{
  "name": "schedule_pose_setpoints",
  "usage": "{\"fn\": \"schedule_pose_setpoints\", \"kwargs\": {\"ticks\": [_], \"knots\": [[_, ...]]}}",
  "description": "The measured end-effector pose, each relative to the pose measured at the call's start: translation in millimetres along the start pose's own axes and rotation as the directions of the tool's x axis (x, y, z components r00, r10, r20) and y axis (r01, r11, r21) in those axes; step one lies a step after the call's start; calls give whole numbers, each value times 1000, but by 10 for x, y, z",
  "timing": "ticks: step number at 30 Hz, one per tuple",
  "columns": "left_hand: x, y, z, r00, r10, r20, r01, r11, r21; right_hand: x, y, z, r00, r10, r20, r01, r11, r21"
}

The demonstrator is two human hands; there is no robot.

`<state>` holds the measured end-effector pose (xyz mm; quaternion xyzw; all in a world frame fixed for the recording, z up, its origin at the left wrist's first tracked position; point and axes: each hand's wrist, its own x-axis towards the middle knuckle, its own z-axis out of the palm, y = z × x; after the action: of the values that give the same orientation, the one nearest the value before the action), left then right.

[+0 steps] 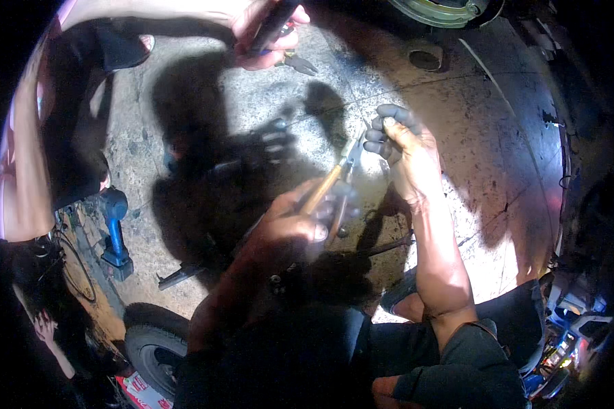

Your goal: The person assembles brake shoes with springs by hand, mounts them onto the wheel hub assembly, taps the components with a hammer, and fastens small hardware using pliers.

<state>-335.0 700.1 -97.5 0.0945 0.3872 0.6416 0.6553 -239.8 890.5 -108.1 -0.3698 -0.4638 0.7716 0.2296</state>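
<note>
My left hand (290,218) is closed around a pair of pliers (329,185) with yellowish handles. Their slim jaws point up and away, with the tips close beside the fingers of my right hand (409,150). That hand is held up with its dark, grimy fingers curled and the thumb pressed against them. Whatever it pinches is too small to make out. Across from me, another person's hand (269,44) holds a dark cylindrical object (274,24) and a second pair of pliers (300,65).
A blue cordless power tool (116,235) is at the left, with a wheel with a tyre (158,351) below it. A metal strip (484,71) and a round-holed part (425,58) lie on the stained floor (471,143). A round metal part (450,10) shows at the top.
</note>
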Motion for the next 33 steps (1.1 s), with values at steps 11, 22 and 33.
{"fn": "schedule_pose_setpoints", "kwargs": {"ticks": [11, 22, 33], "knots": [[577, -253, -308, 632, 726, 271, -451, 59, 891, -146, 217, 101, 988, 154, -15, -154, 985, -72], [816, -343, -235, 647, 697, 308, -523, 113, 845, -250, 273, -130, 967, 250, -44, -252, 934, -253], [840, -417, -195, 913, 369, -173, -258, 852, 456, -370, 476, -185, 970, 236, 55, -237, 971, 7]]}}
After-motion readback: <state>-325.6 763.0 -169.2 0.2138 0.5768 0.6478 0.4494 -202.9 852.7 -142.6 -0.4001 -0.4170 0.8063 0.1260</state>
